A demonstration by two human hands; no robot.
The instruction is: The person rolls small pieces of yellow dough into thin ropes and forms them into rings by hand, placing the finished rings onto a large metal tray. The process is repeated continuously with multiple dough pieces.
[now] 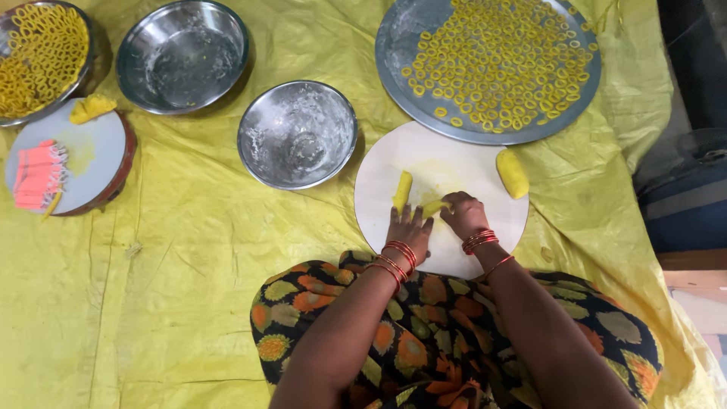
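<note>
A round white board (469,163) lies on the yellow sheet in front of me. My left hand (407,226) rests flat on the board's near part, just below an upright roll of yellow dough (402,190). My right hand (463,213) pinches a small piece of yellow dough (434,207) on the board between the two hands. A thicker yellow dough lump (513,173) lies at the board's right edge. Both wrists wear red bangles.
A large steel tray (401,30) with several yellow dough rings sits behind the board. Two floury steel bowls (297,135) (183,54) stand to the left. Far left are another bowl of rings (42,53) and a second round board (91,151) with orange sticks and dough.
</note>
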